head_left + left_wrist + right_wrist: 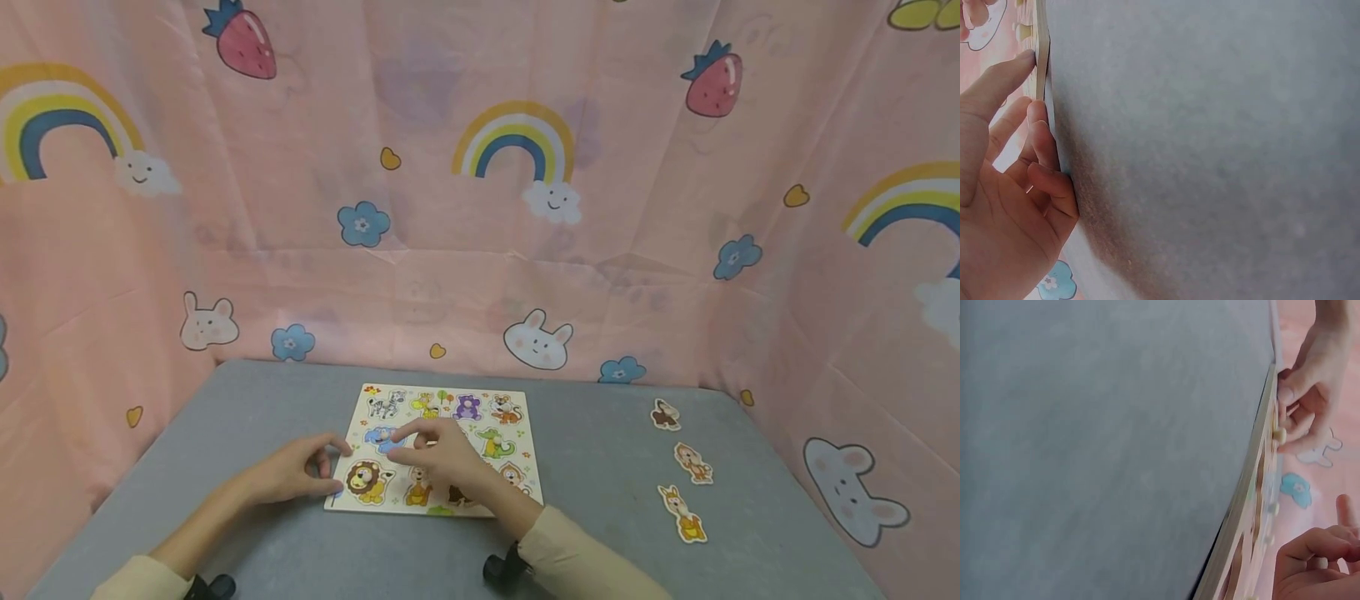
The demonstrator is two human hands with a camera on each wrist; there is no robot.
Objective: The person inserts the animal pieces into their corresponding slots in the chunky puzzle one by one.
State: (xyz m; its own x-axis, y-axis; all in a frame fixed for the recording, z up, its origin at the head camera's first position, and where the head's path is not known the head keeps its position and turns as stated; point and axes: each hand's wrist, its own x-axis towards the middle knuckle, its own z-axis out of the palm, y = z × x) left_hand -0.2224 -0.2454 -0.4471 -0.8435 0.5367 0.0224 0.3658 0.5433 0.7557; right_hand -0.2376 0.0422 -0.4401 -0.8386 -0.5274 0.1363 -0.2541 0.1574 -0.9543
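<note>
On the table lies a white animal puzzle board (pixel 480 505) with zebra, giraffe, tiger, elephant, crocodile and lion pictures. The left hand (pixel 288 472) rests against the board's left edge, its thumb near the front left corner. In the left wrist view, the thumb (pixel 1007 78) touches the wooden edge while the other fingers bend loosely beside it. Over the blue elephant (pixel 381 438), the right hand (pixel 448 457) hovers with index finger and thumb apart. In the right wrist view that hand stands above the board, and nothing can be seen in its grasp.
Three loose animal pieces lie to the right: a brown monkey (pixel 665 414), a light brown animal (pixel 693 463) and a kangaroo (pixel 683 514). Small knobs (pixel 1279 435) stick up from the board. A pink patterned curtain (pixel 645 317) encloses the grey table (pixel 592 475) behind and at the sides.
</note>
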